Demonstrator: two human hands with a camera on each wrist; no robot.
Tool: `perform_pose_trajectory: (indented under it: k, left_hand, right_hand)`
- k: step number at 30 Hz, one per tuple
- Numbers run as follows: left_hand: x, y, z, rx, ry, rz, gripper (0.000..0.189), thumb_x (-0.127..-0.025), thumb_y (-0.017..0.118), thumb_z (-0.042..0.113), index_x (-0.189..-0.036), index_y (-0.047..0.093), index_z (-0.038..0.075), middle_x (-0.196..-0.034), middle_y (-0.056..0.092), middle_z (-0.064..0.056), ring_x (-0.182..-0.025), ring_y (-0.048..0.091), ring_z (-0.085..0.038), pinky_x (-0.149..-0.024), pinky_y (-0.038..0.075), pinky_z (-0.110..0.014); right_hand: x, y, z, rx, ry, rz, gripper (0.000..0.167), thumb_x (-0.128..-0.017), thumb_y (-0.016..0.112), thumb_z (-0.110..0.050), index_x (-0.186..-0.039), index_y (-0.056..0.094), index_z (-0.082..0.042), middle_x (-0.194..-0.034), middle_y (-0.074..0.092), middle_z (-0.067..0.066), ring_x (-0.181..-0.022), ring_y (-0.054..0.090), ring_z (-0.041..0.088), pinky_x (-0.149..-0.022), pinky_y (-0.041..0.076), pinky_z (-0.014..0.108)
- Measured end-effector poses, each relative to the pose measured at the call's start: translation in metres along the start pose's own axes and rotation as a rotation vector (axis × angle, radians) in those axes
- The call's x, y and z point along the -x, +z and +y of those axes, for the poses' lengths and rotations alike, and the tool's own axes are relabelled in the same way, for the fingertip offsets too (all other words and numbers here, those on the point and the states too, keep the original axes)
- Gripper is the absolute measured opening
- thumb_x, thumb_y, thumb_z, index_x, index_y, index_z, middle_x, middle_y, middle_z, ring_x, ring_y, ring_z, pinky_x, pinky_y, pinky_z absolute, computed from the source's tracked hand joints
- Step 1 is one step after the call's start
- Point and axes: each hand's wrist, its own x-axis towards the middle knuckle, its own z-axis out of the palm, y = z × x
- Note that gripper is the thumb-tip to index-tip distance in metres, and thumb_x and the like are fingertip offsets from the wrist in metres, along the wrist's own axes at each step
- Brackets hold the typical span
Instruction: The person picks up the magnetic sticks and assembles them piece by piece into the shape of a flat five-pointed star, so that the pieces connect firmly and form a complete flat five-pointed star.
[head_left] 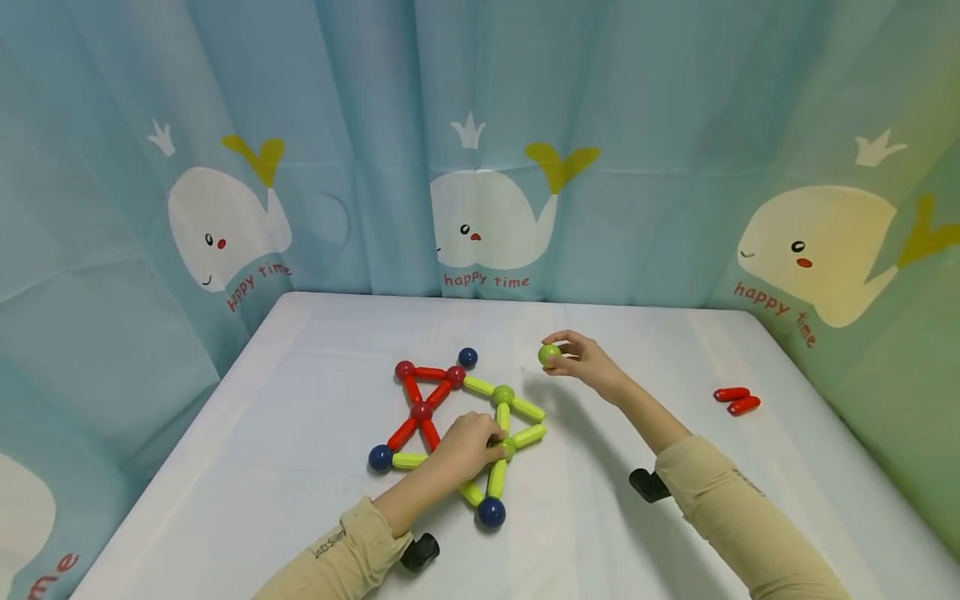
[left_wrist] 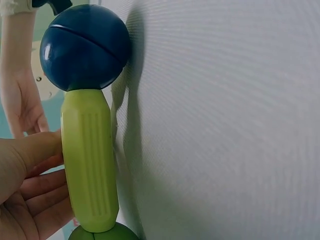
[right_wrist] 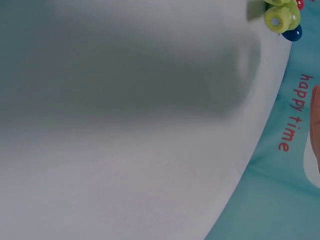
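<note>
On the white table lies a flat figure of magnetic rods and balls, with red rods [head_left: 402, 433] and lime-green rods [head_left: 497, 480] joined by red, green and dark blue balls. My left hand [head_left: 467, 450] reaches over the figure, its thumb and fingers pinching the green ball [head_left: 509, 447] at its right side. The left wrist view shows a dark blue ball [left_wrist: 85, 47] and a green rod [left_wrist: 90, 160] close up, beside the left hand [left_wrist: 37, 187]. Above the table, right of the figure, my right hand [head_left: 588, 365] pinches a loose green ball [head_left: 549, 355].
Two red rods [head_left: 738, 400] lie at the table's right side. A dark blue ball [head_left: 468, 358] sits by the figure's far corner. Behind the white table [head_left: 315, 333] hangs a blue curtain [head_left: 375, 208] printed with whales.
</note>
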Motion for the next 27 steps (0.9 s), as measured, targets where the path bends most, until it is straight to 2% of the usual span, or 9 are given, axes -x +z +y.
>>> perform_pose_trajectory:
  k: [5,9,13,17,21,24,27]
  left_hand:
    - [-0.001,0.0,0.0,-0.008,0.005,0.004,0.017,-0.081,0.073,0.02,-0.094,0.074,0.009,-0.086,0.07,-0.001,-0.071,0.055,-0.006,-0.067,0.047,-0.02]
    - [0.0,0.0,0.0,0.0,-0.002,0.001,0.016,-0.081,0.073,0.02,-0.093,0.074,0.009,-0.084,0.07,0.0,-0.07,0.054,-0.006,-0.067,0.047,-0.02]
    - [0.001,0.0,0.0,0.002,0.003,0.004,0.015,-0.081,0.073,0.02,-0.091,0.074,0.009,-0.083,0.07,0.0,-0.069,0.053,-0.006,-0.066,0.046,-0.02]
    - [0.004,0.001,0.0,-0.008,0.007,0.005,0.019,-0.081,0.073,0.02,-0.095,0.074,0.008,-0.087,0.07,-0.001,-0.073,0.057,-0.007,-0.069,0.048,-0.02]
    - [0.006,0.002,0.0,-0.034,0.023,0.006,0.018,-0.08,0.074,0.02,-0.094,0.074,0.008,-0.086,0.07,0.0,-0.074,0.058,-0.007,-0.07,0.049,-0.021]
    - [0.006,0.002,0.0,-0.05,0.038,0.018,0.015,-0.08,0.074,0.02,-0.09,0.074,0.009,-0.082,0.069,0.001,-0.071,0.055,-0.006,-0.068,0.047,-0.021]
    - [0.004,0.001,0.001,-0.042,0.032,0.025,0.013,-0.081,0.073,0.02,-0.088,0.074,0.01,-0.08,0.068,0.002,-0.068,0.052,-0.006,-0.065,0.045,-0.02]
  right_hand:
    - [0.01,-0.002,0.005,0.019,0.012,-0.029,0.035,-0.093,0.056,-0.004,-0.121,0.04,0.01,-0.108,0.052,0.019,-0.09,0.066,0.014,-0.085,0.054,0.03]
    - [0.017,-0.004,0.008,0.044,0.006,-0.043,0.037,-0.093,0.056,-0.005,-0.122,0.041,0.011,-0.11,0.052,0.023,-0.09,0.065,0.01,-0.085,0.054,0.029]
    - [0.023,-0.006,0.012,0.109,-0.016,-0.054,0.04,-0.093,0.056,-0.006,-0.126,0.044,0.012,-0.114,0.056,0.028,-0.091,0.063,0.01,-0.084,0.054,0.033]
    - [0.03,-0.004,0.017,0.197,-0.043,-0.094,0.04,-0.092,0.057,-0.006,-0.126,0.048,0.013,-0.113,0.06,0.028,-0.091,0.062,0.01,-0.081,0.054,0.027]
    - [0.038,0.0,0.022,0.245,-0.046,-0.14,0.036,-0.091,0.059,-0.005,-0.121,0.052,0.014,-0.117,0.058,0.03,-0.096,0.066,0.021,-0.079,0.052,0.021]
    - [0.042,0.002,0.024,0.286,-0.062,-0.159,0.033,-0.089,0.062,-0.005,-0.116,0.055,0.013,-0.117,0.057,0.03,-0.101,0.064,0.033,-0.079,0.053,0.022]
    - [0.043,0.003,0.023,0.329,-0.082,-0.158,0.029,-0.087,0.064,-0.006,-0.111,0.057,0.011,-0.111,0.059,0.026,-0.102,0.06,0.035,-0.08,0.053,0.024]
